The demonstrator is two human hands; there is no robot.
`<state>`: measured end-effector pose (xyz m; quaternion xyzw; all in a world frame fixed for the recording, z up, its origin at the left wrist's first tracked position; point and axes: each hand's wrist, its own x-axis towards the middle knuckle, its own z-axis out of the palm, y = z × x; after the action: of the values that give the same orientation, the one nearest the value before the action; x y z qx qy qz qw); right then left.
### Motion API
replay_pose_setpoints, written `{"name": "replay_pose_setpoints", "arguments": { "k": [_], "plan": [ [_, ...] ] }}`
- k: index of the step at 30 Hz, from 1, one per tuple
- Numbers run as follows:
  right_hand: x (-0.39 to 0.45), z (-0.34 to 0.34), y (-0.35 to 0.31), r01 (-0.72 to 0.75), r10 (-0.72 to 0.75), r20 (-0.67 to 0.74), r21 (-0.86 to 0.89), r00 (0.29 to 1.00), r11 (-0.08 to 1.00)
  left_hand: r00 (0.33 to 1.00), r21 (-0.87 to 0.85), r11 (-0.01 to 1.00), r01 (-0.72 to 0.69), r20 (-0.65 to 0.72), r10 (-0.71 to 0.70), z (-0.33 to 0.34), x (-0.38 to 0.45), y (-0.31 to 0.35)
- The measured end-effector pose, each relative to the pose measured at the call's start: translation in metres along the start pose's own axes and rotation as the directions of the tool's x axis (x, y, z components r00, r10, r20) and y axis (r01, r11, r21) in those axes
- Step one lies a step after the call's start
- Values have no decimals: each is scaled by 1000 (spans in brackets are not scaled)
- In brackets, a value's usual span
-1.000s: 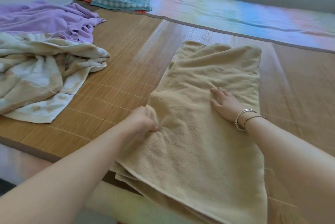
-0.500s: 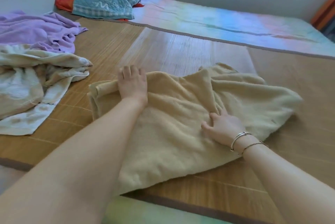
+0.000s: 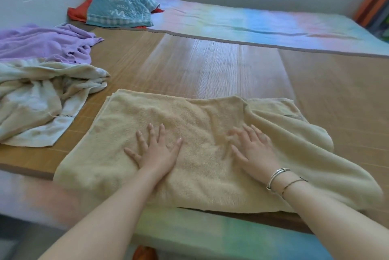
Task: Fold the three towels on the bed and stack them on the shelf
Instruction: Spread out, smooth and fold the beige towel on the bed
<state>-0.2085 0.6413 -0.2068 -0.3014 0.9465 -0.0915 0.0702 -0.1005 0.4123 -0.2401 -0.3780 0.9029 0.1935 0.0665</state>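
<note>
A: What's the bed (image 3: 210,66) looking like?

B: A woven mat (image 3: 326,83) is covering the near half, and a pastel sheet (image 3: 252,22) is lying behind it. A teal pillow (image 3: 120,7) is sitting at the far left corner.

A: And the towels?

B: The tan towel (image 3: 189,116) is lying folded at the near edge of the mat, its right end rumpled. The cream towel (image 3: 37,99) is lying crumpled to its left, with the purple towel (image 3: 42,43) bunched behind that one and touching it.

A: What are the hands doing?

B: The left hand (image 3: 155,152) is pressing flat on the tan towel, fingers spread, gripping nothing. The right hand (image 3: 254,150), bracelets (image 3: 277,175) on its wrist, is lying flat just beside it, open as well and holding nothing.
</note>
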Motion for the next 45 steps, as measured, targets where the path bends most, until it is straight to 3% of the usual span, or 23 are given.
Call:
{"name": "replay_pose_setpoints", "arguments": {
  "k": [3,9,15,19,21,23,25,27,28,30,32,34,37,42,45],
  "plan": [
    [-3,4,26,-131,147,176,-100,973,986,999,27,999,-23,-38,24,6,2,-1],
    [-21,3,2,-237,268,190,-167,945,957,990,116,984,-138,34,135,-12,41,-9],
    [-39,-11,13,-148,169,198,-117,965,982,990,153,980,-124,89,112,-21,44,3],
    [-44,-24,39,-83,72,233,39,970,996,967,127,961,-247,86,238,-15,18,34],
    [-50,-29,47,-25,0,162,150,987,988,938,163,925,-342,119,326,-9,2,56],
    [-58,-35,57,22,-11,-39,289,999,957,896,200,875,-440,162,414,-2,-14,82],
    [-63,-44,74,9,98,-278,362,956,932,852,188,836,-516,213,478,3,-30,108],
    [-65,-53,96,-153,269,-329,340,905,928,814,178,802,-570,254,523,6,-42,130],
    [-65,-57,106,-300,384,-249,314,889,901,803,180,791,-585,265,534,6,-45,135],
    [-70,-62,134,-590,612,27,301,790,749,795,183,782,-596,268,544,7,-48,149],
    [-75,-64,150,-693,657,233,334,717,638,807,171,796,-580,255,533,8,-45,158],
    [-77,-63,158,-654,614,257,453,747,606,823,154,817,-556,235,517,8,-39,163],
    [-73,-62,167,-604,626,244,649,741,462,840,134,836,-532,203,503,9,-27,171],
    [-55,-64,172,-501,586,337,854,737,139,859,74,861,-503,155,488,13,-10,189],
    [-54,-62,170,-556,559,388,814,733,165,879,-40,894,-447,163,447,18,-4,196]
  ]
}}
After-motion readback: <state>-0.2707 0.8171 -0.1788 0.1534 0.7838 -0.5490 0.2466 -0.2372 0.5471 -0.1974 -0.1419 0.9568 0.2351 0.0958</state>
